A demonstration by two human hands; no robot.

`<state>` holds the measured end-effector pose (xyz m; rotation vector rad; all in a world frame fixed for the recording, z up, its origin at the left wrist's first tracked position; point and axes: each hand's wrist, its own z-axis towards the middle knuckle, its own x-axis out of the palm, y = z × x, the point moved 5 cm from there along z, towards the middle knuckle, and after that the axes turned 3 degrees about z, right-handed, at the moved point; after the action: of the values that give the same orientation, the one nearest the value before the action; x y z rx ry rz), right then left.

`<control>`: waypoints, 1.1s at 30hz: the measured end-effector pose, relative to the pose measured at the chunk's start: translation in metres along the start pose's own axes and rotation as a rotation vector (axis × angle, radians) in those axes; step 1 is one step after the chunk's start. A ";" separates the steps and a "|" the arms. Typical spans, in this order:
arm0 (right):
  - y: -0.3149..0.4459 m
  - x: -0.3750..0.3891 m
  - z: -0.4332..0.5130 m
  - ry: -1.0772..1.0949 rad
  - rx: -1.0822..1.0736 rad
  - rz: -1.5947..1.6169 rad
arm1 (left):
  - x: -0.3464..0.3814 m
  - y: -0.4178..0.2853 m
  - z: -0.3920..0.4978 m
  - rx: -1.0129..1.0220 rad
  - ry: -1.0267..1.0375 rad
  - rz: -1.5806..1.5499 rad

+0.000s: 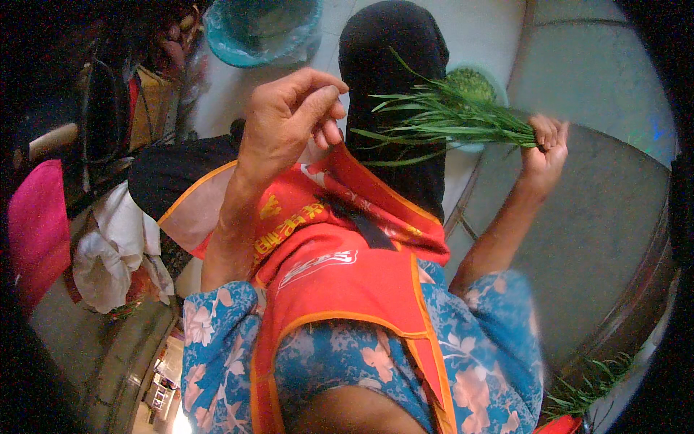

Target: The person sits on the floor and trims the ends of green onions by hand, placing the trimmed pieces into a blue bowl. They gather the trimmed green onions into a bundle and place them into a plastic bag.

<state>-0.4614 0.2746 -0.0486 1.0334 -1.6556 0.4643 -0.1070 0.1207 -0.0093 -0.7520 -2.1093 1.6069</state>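
My right hand [548, 138] is closed around one end of a bunch of long, flat green leaves [461, 119], which look like garlic chives. The leaves fan out to the left over a knee in black trousers [393, 43]. My left hand [298, 111] is raised beside that knee, its fingers curled and thumb against the index finger. Nothing shows between those fingertips. Partly behind the leaves stands a pale green basin [503, 93] holding chopped greens [470, 84]. Across my lap lies a red apron [336, 282] with orange trim and writing on it.
A teal bin [217, 43] with a clear plastic liner stands on the floor ahead. White cloth [111, 249] and a pink cloth or sheet [38, 233] are on the left. More long green leaves [591, 382] lie at lower right, near a red object [561, 426].
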 end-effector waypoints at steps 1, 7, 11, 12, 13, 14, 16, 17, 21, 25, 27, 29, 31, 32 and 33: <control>0.001 -0.001 0.000 -0.006 -0.011 -0.011 | 0.002 -0.001 -0.001 -0.010 0.004 0.001; 0.000 0.000 0.001 0.008 0.019 -0.008 | 0.014 -0.009 0.002 0.098 -0.035 0.203; 0.001 0.002 0.001 0.002 0.004 -0.021 | 0.021 -0.022 0.006 0.349 -0.054 0.436; 0.000 0.002 0.002 -0.009 -0.001 -0.029 | 0.021 -0.024 0.006 0.414 -0.069 0.481; 0.000 0.003 0.003 -0.020 -0.006 -0.038 | 0.022 -0.026 0.007 0.480 -0.085 0.525; -0.001 0.004 0.003 -0.010 -0.007 -0.037 | 0.023 -0.028 0.007 0.545 -0.100 0.569; -0.002 0.006 0.002 0.012 -0.008 -0.037 | 0.023 -0.028 0.007 0.583 -0.129 0.580; -0.002 0.006 0.002 0.024 0.007 -0.024 | 0.024 -0.029 0.006 0.603 -0.143 0.586; -0.001 0.007 0.000 -0.001 -0.006 -0.056 | 0.017 -0.029 0.009 0.472 -0.190 0.512; -0.011 0.012 0.001 0.022 0.033 -0.041 | 0.007 -0.033 0.015 0.500 -0.289 0.562; -0.009 0.010 0.003 0.045 0.030 -0.024 | -0.008 -0.030 0.020 0.481 -0.403 0.618; -0.003 0.010 0.004 0.048 0.013 -0.027 | -0.028 -0.036 0.027 0.378 -0.504 0.791; -0.004 0.011 0.001 0.042 0.016 -0.007 | -0.043 -0.041 0.037 0.297 -0.541 1.066; -0.004 0.011 -0.001 0.039 0.018 0.003 | -0.038 -0.043 0.036 0.340 -0.467 1.051; -0.004 0.010 -0.001 0.046 0.026 0.012 | -0.028 -0.048 0.035 0.496 -0.414 0.980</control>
<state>-0.4580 0.2688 -0.0404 1.0254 -1.6199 0.5148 -0.1143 0.0668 0.0282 -1.4832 -1.4540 2.8449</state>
